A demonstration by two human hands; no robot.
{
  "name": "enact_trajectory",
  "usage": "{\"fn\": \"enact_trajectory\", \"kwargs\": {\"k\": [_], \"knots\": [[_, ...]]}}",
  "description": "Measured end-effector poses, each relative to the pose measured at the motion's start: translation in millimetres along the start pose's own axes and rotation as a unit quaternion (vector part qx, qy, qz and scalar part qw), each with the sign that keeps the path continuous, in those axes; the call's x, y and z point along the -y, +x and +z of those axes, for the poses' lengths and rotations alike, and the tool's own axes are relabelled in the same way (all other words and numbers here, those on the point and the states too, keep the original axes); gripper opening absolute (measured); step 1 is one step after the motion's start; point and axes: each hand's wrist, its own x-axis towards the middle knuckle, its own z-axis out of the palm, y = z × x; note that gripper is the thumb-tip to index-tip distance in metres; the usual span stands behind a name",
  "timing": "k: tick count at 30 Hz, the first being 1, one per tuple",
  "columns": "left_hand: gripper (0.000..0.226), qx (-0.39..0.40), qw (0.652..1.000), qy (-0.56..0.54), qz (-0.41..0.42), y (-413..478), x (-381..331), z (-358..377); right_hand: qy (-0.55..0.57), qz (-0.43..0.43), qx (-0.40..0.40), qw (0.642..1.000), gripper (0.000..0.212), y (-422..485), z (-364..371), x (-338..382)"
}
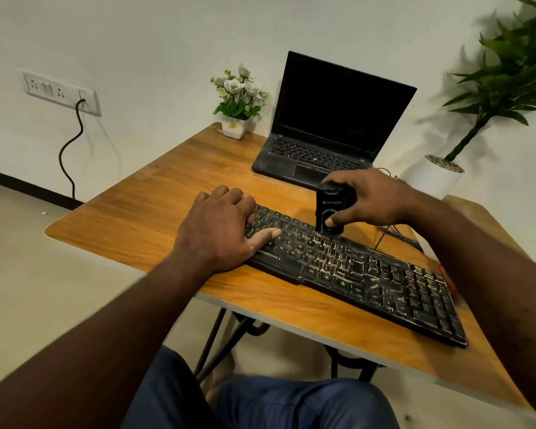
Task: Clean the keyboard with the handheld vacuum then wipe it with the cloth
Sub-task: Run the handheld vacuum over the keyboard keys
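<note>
wooden table [155, 193], smooth with visible grain. keyboard [369, 274] black matt plastic, dusty. handheld vacuum [329, 209] black, slightly glossy plastic.

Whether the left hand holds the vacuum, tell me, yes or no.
No, the right hand grips the handheld vacuum, while the left hand rests on the keyboard.

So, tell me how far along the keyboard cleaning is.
Done: the left keys of the keyboard look mostly debris-free. In hand: the right hand holds the handheld vacuum upright on the middle keys; the left hand rests on the left end. Left: pale debris on the middle and right keys, then wiping; no cloth clearly in view.
</note>
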Motion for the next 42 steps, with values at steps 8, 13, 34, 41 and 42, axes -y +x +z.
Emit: {"fn": "enact_trajectory", "kwargs": {"k": [8,13,34,41,42], "knots": [[0.054,0.002,1.0,-0.002,0.002,0,0,0,0.042,-0.016,-0.009,0.999,0.059,4,-1,14],[0.055,0.002,1.0,-0.004,0.0,-1,-1,0,-0.024,-0.005,-0.024,0.999,0.058,14,3,17],[0.055,-0.005,1.0,-0.002,-0.003,1,1,2,0.079,0.069,-0.079,0.991,0.054,-30,-13,-24],[0.054,-0.02,1.0,0.003,-0.007,-1,-1,3,0.081,0.069,-0.073,0.992,0.055,-42,-9,-33],[0.054,-0.02,1.0,0.002,-0.007,-1,-1,3,0.084,0.066,-0.069,0.992,0.056,-40,-8,-32]]}}
